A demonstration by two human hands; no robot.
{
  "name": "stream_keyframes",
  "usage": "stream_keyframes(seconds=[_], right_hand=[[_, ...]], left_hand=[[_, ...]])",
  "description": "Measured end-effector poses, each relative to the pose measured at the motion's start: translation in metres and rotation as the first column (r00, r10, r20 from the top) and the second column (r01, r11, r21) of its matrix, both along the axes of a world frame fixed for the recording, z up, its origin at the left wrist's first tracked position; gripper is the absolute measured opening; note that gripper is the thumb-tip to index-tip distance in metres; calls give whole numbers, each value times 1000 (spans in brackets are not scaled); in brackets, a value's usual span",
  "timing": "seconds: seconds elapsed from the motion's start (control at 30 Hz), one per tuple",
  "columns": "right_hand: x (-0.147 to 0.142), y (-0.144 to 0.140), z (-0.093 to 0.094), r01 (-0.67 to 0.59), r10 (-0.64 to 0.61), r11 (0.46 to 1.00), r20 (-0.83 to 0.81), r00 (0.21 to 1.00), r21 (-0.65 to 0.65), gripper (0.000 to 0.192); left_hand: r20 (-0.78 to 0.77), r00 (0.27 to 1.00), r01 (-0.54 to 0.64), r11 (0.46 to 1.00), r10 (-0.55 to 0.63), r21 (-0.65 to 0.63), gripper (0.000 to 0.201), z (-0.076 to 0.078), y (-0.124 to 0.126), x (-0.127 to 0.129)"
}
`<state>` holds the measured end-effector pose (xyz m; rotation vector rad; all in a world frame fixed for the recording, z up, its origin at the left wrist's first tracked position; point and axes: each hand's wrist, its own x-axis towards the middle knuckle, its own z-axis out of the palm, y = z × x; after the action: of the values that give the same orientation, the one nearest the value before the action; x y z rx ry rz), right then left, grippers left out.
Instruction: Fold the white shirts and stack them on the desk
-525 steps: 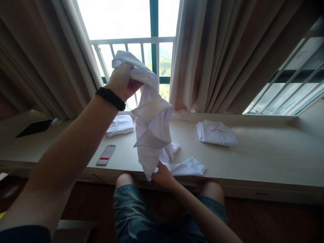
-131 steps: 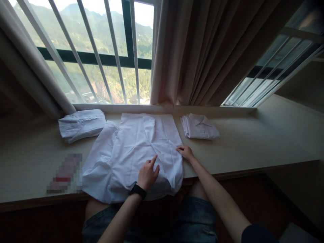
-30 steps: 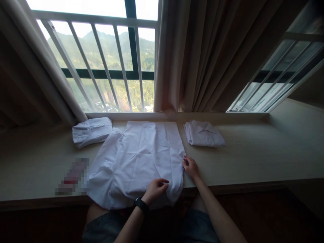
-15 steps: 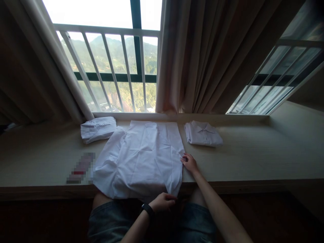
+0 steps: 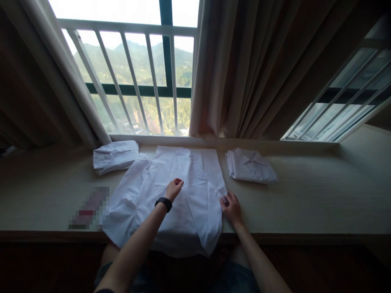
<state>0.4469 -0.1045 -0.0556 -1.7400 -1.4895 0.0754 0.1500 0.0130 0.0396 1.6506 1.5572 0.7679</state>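
A white shirt (image 5: 177,219) lies spread on the window ledge, its lower part hanging over the front edge and one sleeve out to the left. Over the middle of the shirt is my left hand (image 5: 174,189), wearing a black wristband, its fingers curled closed with no cloth seen lifted in them. At the shirt's right edge my right hand (image 5: 232,206) pinches the cloth between thumb and fingers. Beyond that edge rests a folded white shirt (image 5: 252,166) with its collar up top. Another folded white garment (image 5: 116,156) sits behind the sleeve on the left.
The pale ledge (image 5: 311,195) runs along under a barred window (image 5: 134,81). Brown curtains (image 5: 244,69) hang behind it. A blurred-out item (image 5: 89,207) lies on the ledge left of the sleeve. My knees are below the front edge.
My left hand has moved up and away from the shirt's lower right corner to above its middle. My right hand stays at the right edge. The view has shifted slightly.
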Motion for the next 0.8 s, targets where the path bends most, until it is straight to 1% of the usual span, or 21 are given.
stream_keyframes(seconds=[0.07,0.1,0.17,0.23,0.3,0.33,0.4,0.47,0.53,0.6,0.63,0.7,0.73,0.8], right_hand=[[0,1,0,-2,2,1000,1,1000,-8,27],[0,2,1,-3,3,1000,-3,1000,-10,27],[0,4,2,-4,4,1000,-18,1000,-7,26],[0,5,5,-1,1,1000,-42,999,5,24],[1,5,9,-2,3,1000,-68,998,13,20],[2,5,10,-4,5,1000,-79,997,14,19],[3,5,13,-3,4,1000,-97,995,7,19],[3,6,15,15,-14,1000,-104,994,5,18],[3,7,16,52,-51,999,-105,993,11,19],[2,8,16,84,-82,996,-104,991,19,19],[1,9,16,95,-93,995,-105,990,21,20],[1,9,16,100,-97,995,-107,990,18,19],[1,9,17,97,-95,995,-105,990,15,19],[1,9,17,87,-86,996,-97,992,5,19]], left_hand=[[-107,994,-3,997,11,76,28,4,45,7],[-161,987,28,993,-10,112,27,5,65,13],[-245,965,137,974,-90,182,26,6,100,29],[-298,935,267,937,-194,227,28,4,131,50],[-370,891,370,895,-265,249,36,-2,157,70],[-427,861,404,882,-276,244,41,-7,169,77],[-542,798,429,881,-264,201,51,-20,189,85],[-606,758,403,903,-240,146,57,-35,201,83],[-610,768,348,927,-197,138,61,-49,206,76],[-612,778,302,939,-141,166,64,-58,205,70],[-605,788,282,940,-114,190,65,-59,204,68],[-563,824,235,941,-60,243,63,-58,204,67],[-535,845,193,944,-21,268,61,-55,206,66],[-491,866,66,952,95,301,58,-47,214,64]])
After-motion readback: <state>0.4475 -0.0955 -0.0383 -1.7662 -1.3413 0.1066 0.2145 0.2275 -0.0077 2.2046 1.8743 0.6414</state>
